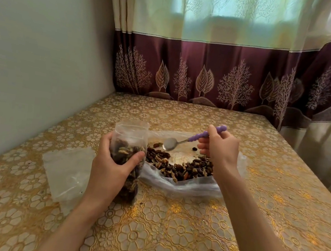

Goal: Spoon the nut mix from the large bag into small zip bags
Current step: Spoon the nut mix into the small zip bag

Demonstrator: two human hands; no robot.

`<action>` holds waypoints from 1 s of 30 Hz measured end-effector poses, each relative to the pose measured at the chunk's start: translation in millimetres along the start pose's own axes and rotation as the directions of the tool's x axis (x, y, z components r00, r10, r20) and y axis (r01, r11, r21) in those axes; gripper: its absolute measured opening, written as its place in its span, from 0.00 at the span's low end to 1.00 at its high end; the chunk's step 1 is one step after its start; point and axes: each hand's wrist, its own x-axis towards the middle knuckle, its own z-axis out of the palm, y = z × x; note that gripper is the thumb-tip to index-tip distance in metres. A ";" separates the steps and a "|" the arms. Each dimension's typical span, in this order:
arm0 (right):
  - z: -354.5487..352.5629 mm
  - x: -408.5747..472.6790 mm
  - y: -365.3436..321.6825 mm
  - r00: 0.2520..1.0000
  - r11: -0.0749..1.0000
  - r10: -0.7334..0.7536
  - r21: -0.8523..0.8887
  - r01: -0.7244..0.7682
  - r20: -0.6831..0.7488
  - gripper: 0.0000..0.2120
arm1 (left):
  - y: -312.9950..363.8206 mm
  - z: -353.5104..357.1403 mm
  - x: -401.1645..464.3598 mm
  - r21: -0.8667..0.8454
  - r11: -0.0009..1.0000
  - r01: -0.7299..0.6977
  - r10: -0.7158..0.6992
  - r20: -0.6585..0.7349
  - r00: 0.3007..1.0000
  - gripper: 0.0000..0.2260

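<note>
Fingers [136, 156] of the left hand [110, 166] curl round a small zip bag [128, 139], holding it upright on the counter [169, 229] with its mouth open and its lower half packed with nut mix. The right hand [219, 150] pinches the purple beaded handle of a spoon [192, 139] between thumb and curled fingers; the metal bowl hangs empty over the large bag [185, 181], just right of the small bag's rim.

The large bag lies flat and open on the counter between the two hands, its remaining nut mix [180, 167] spread in a loose ring around a bare patch of plastic. The step in hand appears to be the return for another scoop. The next move likely calls for dipping the bowl into the thicker drift near the bag's front edge, then lifting it level to the narrow mouth while the left hand keeps that mouth upright and open. The small bag looks well filled, so sealing may be close.

Empty flat zip bags [67, 167] lie on the counter to the left, partly behind the left forearm; how many are stacked there cannot be told. The right wrist hides part of the mix. The small bag's zip strip is too faint to read, and its base is hidden behind the left palm.
</note>
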 end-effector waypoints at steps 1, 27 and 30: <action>-0.1 0.9 3.2 1.000 0.999 0.019 -0.033 -0.019 0.000 0.12 | 0.3 0.2 0.1 -0.001 1.000 0.000 0.000 -0.001 1.000 0.30; -3.7 7.1 15.5 0.979 0.982 0.180 -0.082 -0.173 0.095 0.18 | 4.6 -0.3 -2.1 0.019 1.000 0.004 -0.004 0.017 1.000 0.30; -5.5 8.7 16.3 0.978 0.976 0.206 -0.071 -0.203 0.035 0.17 | 4.6 -0.5 -2.2 0.010 1.000 0.001 -0.001 0.021 1.000 0.29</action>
